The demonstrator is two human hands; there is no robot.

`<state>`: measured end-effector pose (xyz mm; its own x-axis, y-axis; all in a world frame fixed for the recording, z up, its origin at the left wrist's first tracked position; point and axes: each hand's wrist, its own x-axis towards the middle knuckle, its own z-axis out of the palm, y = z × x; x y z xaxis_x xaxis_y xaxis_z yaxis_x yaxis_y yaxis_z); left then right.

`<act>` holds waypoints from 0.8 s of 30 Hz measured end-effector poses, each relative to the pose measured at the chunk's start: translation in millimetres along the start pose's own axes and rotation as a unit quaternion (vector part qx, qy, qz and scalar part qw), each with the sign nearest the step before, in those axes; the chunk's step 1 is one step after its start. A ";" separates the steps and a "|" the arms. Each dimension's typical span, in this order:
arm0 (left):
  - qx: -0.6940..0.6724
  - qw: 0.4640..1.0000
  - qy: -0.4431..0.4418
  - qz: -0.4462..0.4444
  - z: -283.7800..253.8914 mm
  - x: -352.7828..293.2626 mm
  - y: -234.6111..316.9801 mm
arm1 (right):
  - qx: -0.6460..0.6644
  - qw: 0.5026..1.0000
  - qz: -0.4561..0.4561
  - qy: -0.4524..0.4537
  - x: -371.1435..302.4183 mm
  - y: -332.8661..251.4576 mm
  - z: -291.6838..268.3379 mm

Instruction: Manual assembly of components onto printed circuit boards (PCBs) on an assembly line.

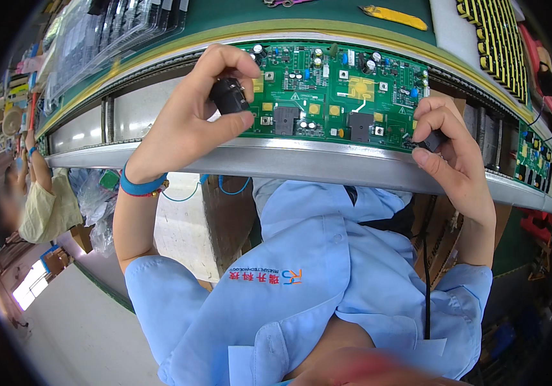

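A green circuit board (321,93) lies on the conveyor in front of me, fitted with black box-shaped relays (361,127), small capacitors (371,65) and yellow pads. Over its left end, my left hand (189,119) grips a black cylindrical component (229,96) between thumb and fingers. At the board's right end, my right hand (452,145) pinches a black block-shaped component (429,141) with thumb and forefinger. Its lower side is near or on the board's corner; whether it is seated I cannot tell.
A metal rail (276,157) runs along the conveyor's near side. Another board (536,161) sits farther right. Beyond the conveyor lie a yellow utility knife (394,17), clear plastic trays (131,29) and rows of black-and-yellow parts (491,48). Another person (47,199) works at far left.
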<state>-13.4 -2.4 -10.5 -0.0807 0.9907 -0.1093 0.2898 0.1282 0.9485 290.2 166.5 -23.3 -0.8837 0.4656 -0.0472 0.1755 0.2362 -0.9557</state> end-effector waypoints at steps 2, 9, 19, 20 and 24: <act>-0.003 1.000 0.020 -0.016 0.2 -2.5 -3.5 | 0.011 1.000 0.013 0.007 -3.5 -0.5 0.4; -0.045 0.993 0.070 -0.086 -7.5 -18.4 -0.4 | 0.196 0.976 0.092 -0.021 -3.2 5.6 -8.5; 0.337 0.939 0.055 0.044 8.1 -20.4 -5.3 | 0.174 0.983 0.059 -0.020 2.8 11.4 -7.5; 0.364 0.929 0.049 0.052 10.0 -19.5 -7.2 | 0.150 0.986 0.063 -0.018 1.4 13.3 -9.4; 0.377 0.923 0.041 0.063 11.9 -19.6 -12.8 | 0.170 0.984 0.048 -0.018 -2.5 19.8 -11.0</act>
<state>-4.2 -23.0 -24.1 -0.0645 0.9971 0.0402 0.8804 0.0378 0.4727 300.6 179.4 -39.0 -0.8862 0.4396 -0.1466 0.1096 -0.1087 -0.9880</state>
